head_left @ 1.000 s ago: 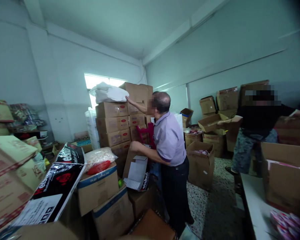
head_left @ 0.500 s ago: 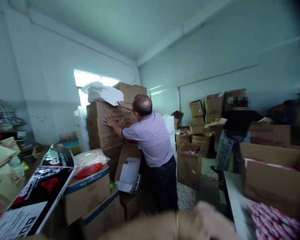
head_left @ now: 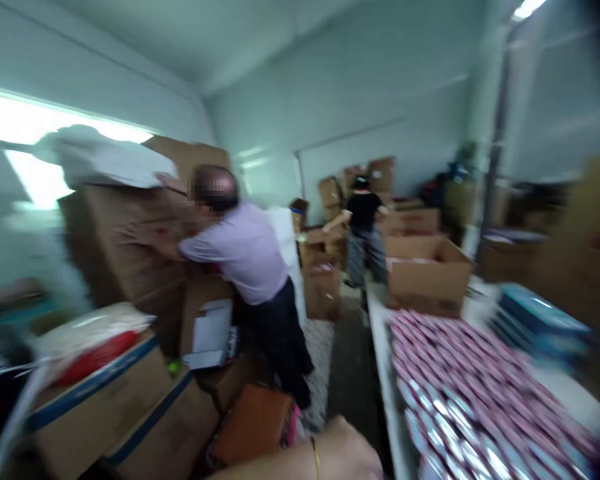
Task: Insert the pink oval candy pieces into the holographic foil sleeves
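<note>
**No legible text in this frame; motion blur throughout**

Reading log, all marks checked in the one view. Far left, the stacked cartons (head_left: 130, 233) carry small red marks: shape only, no characters. Near left, the blue band on the carton (head_left: 95, 400) shows no readable print. Centre, the dark strip beside the white insert (head_left: 233, 343) seems printed, but cannot be read (smeared). Near right, the pink-and-silver packets (head_left: 470, 393) on the white table (head_left: 380, 360) bear repeated printing: no word, brand or number resolved. Right, the blue packs (head_left: 540, 327) likewise. Result: no word, number, brand or sign recorded.
</note>
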A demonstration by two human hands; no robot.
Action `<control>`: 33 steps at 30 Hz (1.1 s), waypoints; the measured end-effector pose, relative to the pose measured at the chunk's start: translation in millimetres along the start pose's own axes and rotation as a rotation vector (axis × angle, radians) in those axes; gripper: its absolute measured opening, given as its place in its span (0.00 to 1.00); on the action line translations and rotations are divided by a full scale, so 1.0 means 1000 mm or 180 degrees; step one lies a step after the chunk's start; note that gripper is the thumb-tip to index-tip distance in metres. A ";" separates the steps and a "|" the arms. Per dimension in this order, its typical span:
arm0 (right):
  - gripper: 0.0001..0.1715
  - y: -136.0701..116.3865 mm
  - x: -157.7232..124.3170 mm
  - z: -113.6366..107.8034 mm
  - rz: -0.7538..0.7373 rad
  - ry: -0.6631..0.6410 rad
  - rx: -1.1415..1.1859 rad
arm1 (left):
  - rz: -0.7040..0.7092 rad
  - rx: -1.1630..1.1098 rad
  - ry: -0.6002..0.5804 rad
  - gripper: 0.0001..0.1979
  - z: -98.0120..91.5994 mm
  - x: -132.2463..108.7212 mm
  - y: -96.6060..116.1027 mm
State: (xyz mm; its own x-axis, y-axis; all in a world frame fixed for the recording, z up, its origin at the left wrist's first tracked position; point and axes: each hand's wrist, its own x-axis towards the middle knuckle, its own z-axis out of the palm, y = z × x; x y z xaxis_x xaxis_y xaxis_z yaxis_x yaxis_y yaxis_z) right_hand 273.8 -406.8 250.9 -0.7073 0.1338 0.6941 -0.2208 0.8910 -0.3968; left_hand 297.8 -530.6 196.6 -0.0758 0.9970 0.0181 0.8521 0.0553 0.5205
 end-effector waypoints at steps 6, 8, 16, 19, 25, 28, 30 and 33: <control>0.14 0.031 -0.207 -0.095 0.1294 -0.0089 -0.1066 | 0.0543 0.0316 -0.0545 0.14 -0.014 0.088 0.001; 0.16 0.029 -0.224 -0.103 0.1171 -0.0008 -0.1594 | 0.0717 0.0155 -0.0703 0.16 -0.011 0.111 0.004; 0.18 0.027 -0.258 -0.101 0.1069 0.0416 -0.2424 | 0.1200 -0.0434 -0.1460 0.19 0.020 0.164 0.015; 0.14 0.036 -0.261 -0.100 0.1436 0.0603 -0.2647 | 0.1499 -0.0264 -0.1781 0.20 0.032 0.198 0.013; 0.12 0.071 -0.265 -0.108 0.2397 0.0918 -0.2572 | 0.2076 -0.0010 -0.2505 0.19 0.065 0.281 0.016; 0.15 0.081 -0.268 -0.109 0.2829 0.1062 -0.2625 | 0.2217 -0.0166 -0.2843 0.19 0.077 0.309 0.021; 0.16 0.085 -0.269 -0.106 0.2921 0.0946 -0.2878 | 0.2323 -0.0224 -0.2986 0.19 0.081 0.322 0.024; 0.17 0.088 -0.272 -0.096 0.2882 0.0951 -0.3295 | 0.2453 -0.0203 -0.3165 0.20 0.086 0.334 0.029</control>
State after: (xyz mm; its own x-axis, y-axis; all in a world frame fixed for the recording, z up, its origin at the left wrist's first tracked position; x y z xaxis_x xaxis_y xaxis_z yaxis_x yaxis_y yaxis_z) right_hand 511.2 -323.3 85.3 -0.1400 0.7943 0.5912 0.9078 0.3414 -0.2436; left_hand 341.9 -191.1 144.0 0.8747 0.3808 -0.2999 0.4727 -0.5332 0.7016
